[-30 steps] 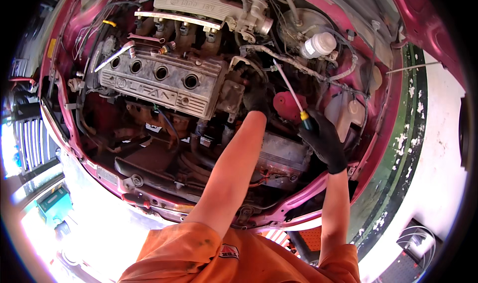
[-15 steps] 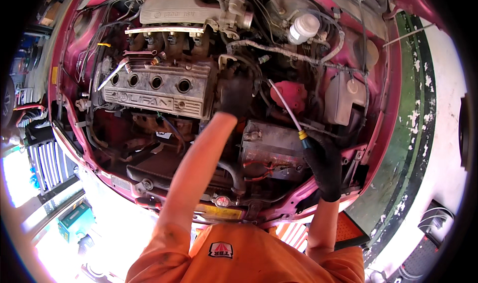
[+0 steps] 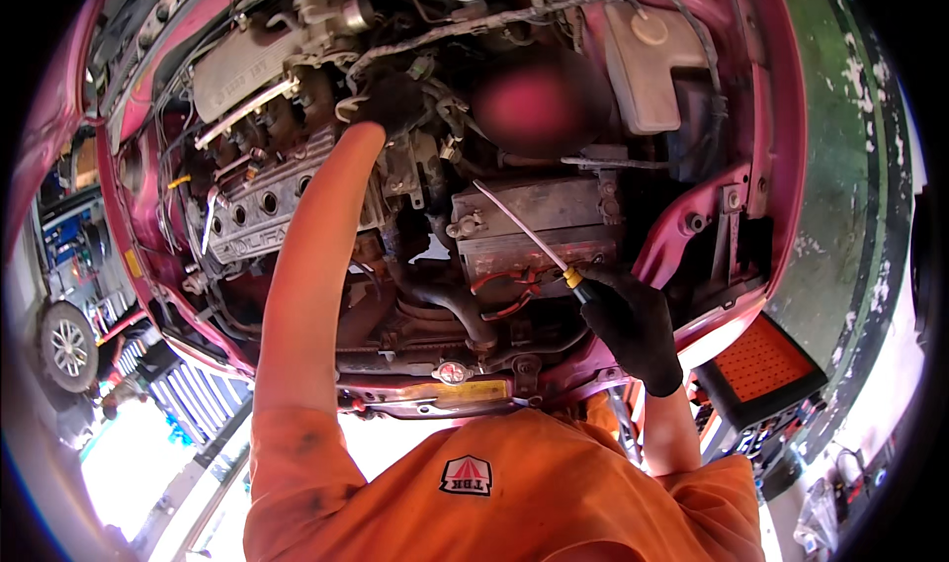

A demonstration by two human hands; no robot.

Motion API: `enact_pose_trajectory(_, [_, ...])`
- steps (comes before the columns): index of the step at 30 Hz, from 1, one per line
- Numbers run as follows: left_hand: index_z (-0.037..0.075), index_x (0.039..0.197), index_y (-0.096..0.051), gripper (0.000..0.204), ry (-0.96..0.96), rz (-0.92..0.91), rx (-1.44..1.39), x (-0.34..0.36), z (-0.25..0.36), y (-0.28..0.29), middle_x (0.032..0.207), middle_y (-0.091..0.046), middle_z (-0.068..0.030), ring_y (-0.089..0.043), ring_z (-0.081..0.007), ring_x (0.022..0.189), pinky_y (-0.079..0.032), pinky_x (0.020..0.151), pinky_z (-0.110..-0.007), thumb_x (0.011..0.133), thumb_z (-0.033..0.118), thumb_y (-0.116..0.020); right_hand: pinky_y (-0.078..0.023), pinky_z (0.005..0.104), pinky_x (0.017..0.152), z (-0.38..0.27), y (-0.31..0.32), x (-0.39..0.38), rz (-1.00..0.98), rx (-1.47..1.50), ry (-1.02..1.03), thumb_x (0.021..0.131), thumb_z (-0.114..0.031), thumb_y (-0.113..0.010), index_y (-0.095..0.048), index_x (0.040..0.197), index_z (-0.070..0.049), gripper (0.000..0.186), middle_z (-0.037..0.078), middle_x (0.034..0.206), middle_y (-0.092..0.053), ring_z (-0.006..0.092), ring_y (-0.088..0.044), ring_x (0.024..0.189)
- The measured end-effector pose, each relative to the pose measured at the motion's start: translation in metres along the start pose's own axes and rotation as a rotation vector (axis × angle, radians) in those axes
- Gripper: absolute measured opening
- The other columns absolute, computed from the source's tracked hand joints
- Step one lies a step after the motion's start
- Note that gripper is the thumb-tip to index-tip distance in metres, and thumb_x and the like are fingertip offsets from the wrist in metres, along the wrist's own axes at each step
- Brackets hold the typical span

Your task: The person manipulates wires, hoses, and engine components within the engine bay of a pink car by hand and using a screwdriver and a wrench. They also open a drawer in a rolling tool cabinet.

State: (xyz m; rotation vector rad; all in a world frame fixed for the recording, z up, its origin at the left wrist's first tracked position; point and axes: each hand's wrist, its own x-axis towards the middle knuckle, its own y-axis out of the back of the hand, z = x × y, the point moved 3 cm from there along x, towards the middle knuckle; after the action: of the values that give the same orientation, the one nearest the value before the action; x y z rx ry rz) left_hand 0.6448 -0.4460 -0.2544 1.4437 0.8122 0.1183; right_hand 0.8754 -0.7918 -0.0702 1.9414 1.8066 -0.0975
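Note:
My right hand [image 3: 638, 330], in a black glove, is closed round the handle of a screwdriver [image 3: 524, 228] above the front right of the battery [image 3: 534, 211]. Its long thin shaft slants up and left over the battery, and yellow shows at the collar of its handle. Further back, my left hand [image 3: 390, 105], also gloved in black, reaches in among hoses and wires at the right end of the engine. Dark surroundings hide its fingers. Beside my left forearm lies the ribbed valve cover [image 3: 252, 228], with round holes along its top.
A chrome-handled tool [image 3: 211, 216] lies at the valve cover's left end. Behind the battery is a blurred red patch [image 3: 539, 107]; a pale plastic reservoir [image 3: 643, 78] stands at the back right. Outside the pink fender sits a black-rimmed orange tray [image 3: 756, 374].
The whole view has shifted, with the engine now further left. My right hand has brought the screwdriver nearer to me, its tip now over the battery. My left hand stays at the engine's right end.

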Motion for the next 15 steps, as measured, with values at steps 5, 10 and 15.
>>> enact_pose_trajectory(5, [0.004,0.087,-0.07,0.024,0.065,0.301,-0.377,-0.028,0.009,0.016,0.093,-0.067,-0.0179,-0.064,-0.0358,0.088,-0.051,0.08,-0.047,0.079,0.025,-0.062,-0.054,0.0374,0.074,0.009,0.004,0.002,-0.066,0.034,-0.015,0.084,-0.01,-0.066,-0.062,0.118,-0.004,0.035,0.017,0.097,-0.068,0.0333,-0.068,0.085])
enact_pose_trajectory(10, [0.006,0.089,-0.07,0.021,0.061,0.051,-0.246,-0.017,-0.002,0.007,0.1,-0.067,-0.0147,-0.063,-0.034,0.1,-0.051,0.087,-0.044,0.07,0.01,-0.065,-0.053,0.04,0.078,0.008,-0.009,0.018,-0.064,0.112,0.13,0.086,-0.011,-0.064,-0.06,0.118,-0.002,0.034,0.018,0.106,-0.065,0.0358,-0.066,0.092])
enact_pose_trajectory(15, [0.005,0.09,-0.069,0.021,0.088,-0.192,-0.179,-0.005,-0.012,-0.003,0.103,-0.067,-0.015,-0.062,-0.0341,0.1,-0.051,0.086,-0.045,0.071,0.013,-0.067,-0.053,0.042,0.079,0.005,-0.017,0.032,-0.054,0.026,0.248,0.086,-0.008,-0.061,-0.056,0.12,-0.001,0.035,0.02,0.11,-0.064,0.0367,-0.065,0.095])
